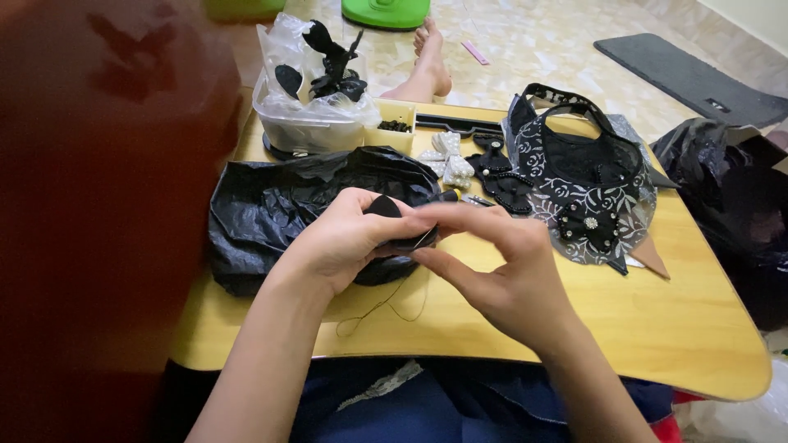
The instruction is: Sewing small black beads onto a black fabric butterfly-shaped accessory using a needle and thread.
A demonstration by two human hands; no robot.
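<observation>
Black fabric piece pinched in left hand fingers; right hand touching.

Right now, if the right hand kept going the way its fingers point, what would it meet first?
The right hand points left toward the left hand; it would first meet the black fabric piece pinched there, which its fingertips seem almost to touch.

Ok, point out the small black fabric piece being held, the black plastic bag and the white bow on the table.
black fabric piece (382, 207), head view, on its rounded top above the left hand's thumb.
black plastic bag (263, 205), head view, on its crumpled left half.
white bow (450, 157), head view, on its middle.
</observation>
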